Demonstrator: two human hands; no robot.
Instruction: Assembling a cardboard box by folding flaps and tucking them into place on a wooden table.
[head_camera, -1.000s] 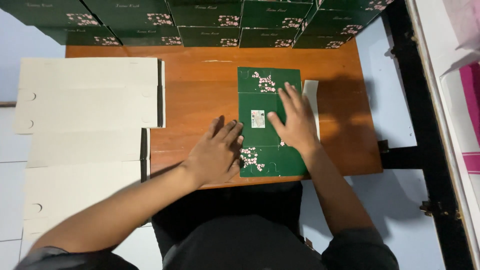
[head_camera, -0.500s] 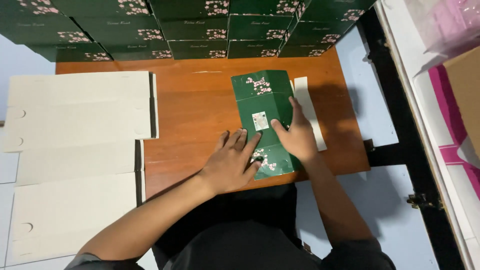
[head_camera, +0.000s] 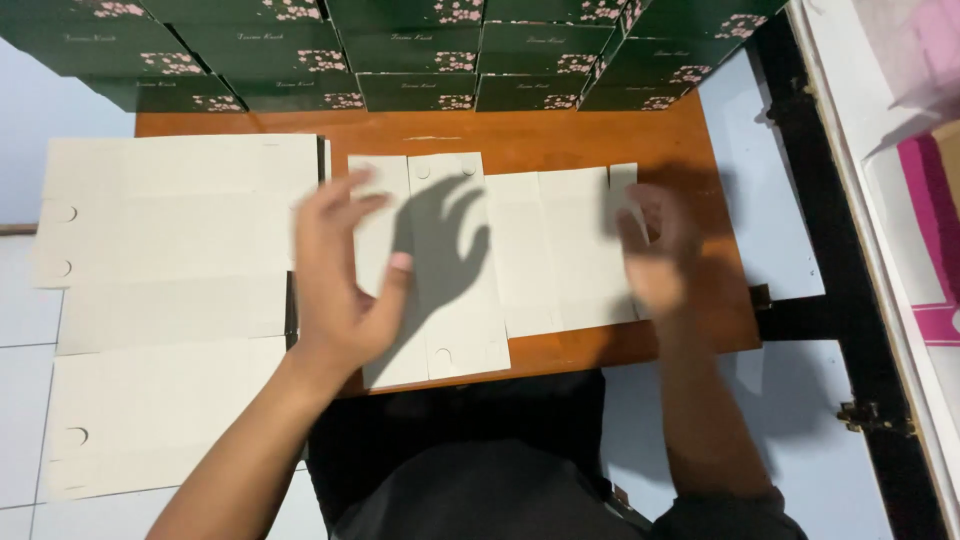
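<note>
A flat cardboard box blank (head_camera: 520, 255) lies unfolded on the orange-brown table (head_camera: 520, 140), its plain cream inner side up. My left hand (head_camera: 340, 275) hovers just above the blank's left panel with fingers spread, casting a shadow on the card. My right hand (head_camera: 655, 245) is over the blank's right edge, blurred, fingers loosely apart; whether it touches the card is unclear. Neither hand grips anything.
Stacked dark green boxes with pink flower prints (head_camera: 400, 50) line the table's far edge. A pile of cream flat blanks (head_camera: 170, 290) lies to the left, overhanging the table. A black frame (head_camera: 830, 260) and a pink-and-white carton (head_camera: 935, 200) stand at the right.
The folded green blank that both hands pressed on has been spread out and turned over, cream side up. Both hands have moved apart, left hand to the left, right hand to the right.
</note>
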